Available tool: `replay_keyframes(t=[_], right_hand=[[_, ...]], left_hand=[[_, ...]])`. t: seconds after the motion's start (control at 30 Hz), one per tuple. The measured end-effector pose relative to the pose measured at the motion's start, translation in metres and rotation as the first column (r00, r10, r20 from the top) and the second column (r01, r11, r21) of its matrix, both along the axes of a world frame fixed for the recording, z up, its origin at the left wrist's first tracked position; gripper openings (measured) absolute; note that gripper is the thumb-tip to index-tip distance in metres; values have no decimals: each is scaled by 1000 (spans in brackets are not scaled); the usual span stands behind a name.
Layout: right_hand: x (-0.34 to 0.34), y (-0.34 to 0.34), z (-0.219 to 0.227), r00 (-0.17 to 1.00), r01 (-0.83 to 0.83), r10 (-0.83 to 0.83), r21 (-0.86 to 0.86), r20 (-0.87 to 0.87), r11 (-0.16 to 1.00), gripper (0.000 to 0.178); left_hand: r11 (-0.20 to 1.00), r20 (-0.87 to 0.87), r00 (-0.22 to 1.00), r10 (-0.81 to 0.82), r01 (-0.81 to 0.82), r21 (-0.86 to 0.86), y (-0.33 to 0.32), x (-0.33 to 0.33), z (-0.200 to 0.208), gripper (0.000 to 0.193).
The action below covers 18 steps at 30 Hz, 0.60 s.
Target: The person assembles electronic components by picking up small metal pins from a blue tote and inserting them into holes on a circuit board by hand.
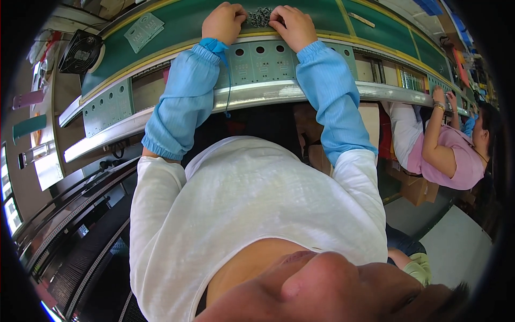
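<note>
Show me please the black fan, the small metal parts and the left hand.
Black fan (80, 52), head view: its broad face.
Small metal parts (260, 17), head view: middle of the pile.
Left hand (222, 24), head view: back of the hand.

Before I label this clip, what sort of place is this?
Probably an electronics assembly line: green circuit boards along a metal rail, a pile of small metal parts, and a co-worker nearby.

Small pcs in pile (260, 17) look like bright metal, shiny w/ tiny highlights; green PCBs (244, 68) flat, smooth & semi-matt, front rail (256, 95) bare metal, glossy w/ streaky reflections. Benchtop (177, 29) smooth, mostly matt green. Blue sleeve covers (185, 99) = thin crinkled cloth, matt; white shirt (268, 188) soft matt fabric, lightly creased; fan (80, 51) blk, prob. plastic.
</note>
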State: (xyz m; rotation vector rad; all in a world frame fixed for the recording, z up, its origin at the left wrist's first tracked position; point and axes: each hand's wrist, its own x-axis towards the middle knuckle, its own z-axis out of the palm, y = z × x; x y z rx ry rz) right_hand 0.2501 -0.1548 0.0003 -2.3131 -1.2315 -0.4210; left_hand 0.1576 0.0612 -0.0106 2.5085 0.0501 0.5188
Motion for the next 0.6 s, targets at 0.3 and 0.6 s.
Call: replay_keyframes(t=[0.3,0.6], right_hand=[[12,-13,-1,914,155,-62,204,-401,967,9],[-16,-36,18,959,76,-25,170,-282,983,12]], left_hand=[[982,132,991,29,-53,184,-25,-8,10,10],[999,154,988,28,-23,-39,-24,-16,16,8]])
